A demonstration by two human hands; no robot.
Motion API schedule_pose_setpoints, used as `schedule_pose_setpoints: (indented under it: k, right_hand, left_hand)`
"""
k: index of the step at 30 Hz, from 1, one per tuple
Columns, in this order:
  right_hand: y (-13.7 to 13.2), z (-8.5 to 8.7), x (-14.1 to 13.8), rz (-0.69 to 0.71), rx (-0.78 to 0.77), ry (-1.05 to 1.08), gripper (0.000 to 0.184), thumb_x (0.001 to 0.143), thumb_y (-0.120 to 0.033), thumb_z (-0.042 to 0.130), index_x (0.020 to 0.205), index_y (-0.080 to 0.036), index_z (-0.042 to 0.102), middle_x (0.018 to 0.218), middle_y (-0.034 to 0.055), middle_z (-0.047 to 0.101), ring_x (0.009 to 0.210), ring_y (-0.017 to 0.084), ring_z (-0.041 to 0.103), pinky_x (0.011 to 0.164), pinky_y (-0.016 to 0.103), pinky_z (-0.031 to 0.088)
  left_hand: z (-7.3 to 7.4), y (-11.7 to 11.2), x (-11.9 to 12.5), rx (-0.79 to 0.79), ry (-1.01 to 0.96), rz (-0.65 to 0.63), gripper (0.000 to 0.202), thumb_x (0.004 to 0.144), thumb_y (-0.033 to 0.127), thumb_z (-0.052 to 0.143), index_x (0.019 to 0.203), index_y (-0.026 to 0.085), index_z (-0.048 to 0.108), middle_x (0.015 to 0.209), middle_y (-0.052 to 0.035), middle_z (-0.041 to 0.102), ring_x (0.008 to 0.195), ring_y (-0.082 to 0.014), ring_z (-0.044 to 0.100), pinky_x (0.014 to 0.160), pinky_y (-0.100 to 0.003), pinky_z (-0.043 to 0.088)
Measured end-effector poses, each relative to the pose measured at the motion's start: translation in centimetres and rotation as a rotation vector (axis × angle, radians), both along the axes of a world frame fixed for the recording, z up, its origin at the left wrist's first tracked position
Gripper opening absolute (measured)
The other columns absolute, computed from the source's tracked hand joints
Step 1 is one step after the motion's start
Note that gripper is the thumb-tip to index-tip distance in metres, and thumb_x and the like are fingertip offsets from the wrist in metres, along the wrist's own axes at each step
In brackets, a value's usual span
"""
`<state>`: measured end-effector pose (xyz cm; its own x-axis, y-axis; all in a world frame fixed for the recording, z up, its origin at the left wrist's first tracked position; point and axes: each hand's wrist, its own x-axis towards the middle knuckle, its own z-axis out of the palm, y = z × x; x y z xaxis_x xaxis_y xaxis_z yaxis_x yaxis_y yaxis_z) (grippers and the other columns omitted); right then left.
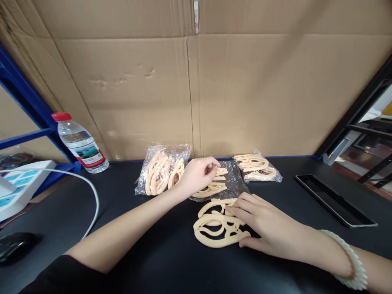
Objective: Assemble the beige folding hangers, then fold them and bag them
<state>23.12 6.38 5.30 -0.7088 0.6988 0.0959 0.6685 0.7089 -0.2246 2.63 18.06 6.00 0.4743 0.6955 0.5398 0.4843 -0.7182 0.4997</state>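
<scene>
Two beige plastic folding hangers (214, 243) lie on the black table, one behind the other and touching. My right hand (263, 220) holds their right end, with the thumb at the near edge and the fingers over the far hanger. Behind them is a clear plastic bag (235, 175) with more beige hangers (211, 190) in it. Above this bag my left hand (199, 173) is closed, thumb and forefinger pinched together. Whether a bit of film is between those fingertips I cannot make out.
Another bag of hangers (161, 171) sits at the back left, and a flat one (255, 167) at the back right. A water bottle (82, 143), a power strip (27, 183), a white cable (97, 200) and a mouse (15, 247) stand left. A phone-like black slab (335, 200) lies right.
</scene>
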Motion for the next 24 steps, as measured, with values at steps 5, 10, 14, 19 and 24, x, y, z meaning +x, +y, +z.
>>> schedule_pose_setpoints:
  k: [5, 10, 14, 19, 24]
  right_hand:
    - [0.5, -0.2, 0.0, -0.029, -0.104, 0.111, 0.008, 0.081, -0.014, 0.063, 0.087, -0.019, 0.065, 0.090, 0.0048, 0.064, 0.089, 0.021, 0.054, 0.081, 0.034, 0.045]
    - [0.2, -0.9, -0.4, -0.069, -0.242, 0.281, 0.024, 0.077, -0.021, 0.073, 0.100, -0.020, 0.065, 0.101, 0.0037, 0.065, 0.097, 0.020, 0.057, 0.085, 0.030, 0.046]
    - [0.0, -1.7, -0.5, -0.118, -0.290, 0.335, 0.014, 0.079, -0.021, 0.074, 0.091, -0.020, 0.067, 0.101, 0.0037, 0.065, 0.095, 0.019, 0.059, 0.084, 0.029, 0.046]
    - [0.5, -1.5, -0.2, -0.245, -0.574, 0.493, 0.008, 0.081, -0.021, 0.070, 0.086, -0.017, 0.067, 0.083, 0.0015, 0.065, 0.072, 0.013, 0.060, 0.066, 0.025, 0.047]
    - [1.2, -1.8, 0.1, -0.346, -1.099, 0.698, 0.028, 0.080, -0.039, 0.070, 0.088, -0.012, 0.065, 0.063, -0.0009, 0.061, 0.050, 0.009, 0.059, 0.048, 0.020, 0.047]
  left_hand:
    - [-0.5, -0.5, 0.3, 0.033, 0.056, 0.006, 0.018, 0.083, 0.014, 0.052, 0.087, 0.018, 0.070, 0.059, 0.0036, 0.058, 0.054, -0.0105, 0.052, 0.056, -0.021, 0.040]
    - [-1.1, -1.0, 0.6, 0.115, 0.161, -0.063, 0.021, 0.082, 0.013, 0.053, 0.093, 0.019, 0.069, 0.077, -0.0002, 0.070, 0.066, -0.0137, 0.061, 0.063, -0.024, 0.045]
    - [-1.5, -1.4, 0.9, 0.182, 0.252, -0.104, 0.024, 0.082, 0.013, 0.053, 0.097, 0.020, 0.069, 0.083, -0.0012, 0.072, 0.078, -0.0177, 0.065, 0.074, -0.029, 0.049]
    - [-1.6, -1.6, 0.9, 0.176, 0.272, -0.100, 0.023, 0.083, 0.014, 0.053, 0.099, 0.021, 0.069, 0.076, 0.0005, 0.071, 0.073, -0.0170, 0.065, 0.073, -0.029, 0.050]
    - [-1.6, -1.7, 1.0, 0.171, 0.294, -0.084, 0.023, 0.084, 0.015, 0.053, 0.100, 0.021, 0.069, 0.076, -0.0001, 0.072, 0.075, -0.0175, 0.067, 0.072, -0.029, 0.050]
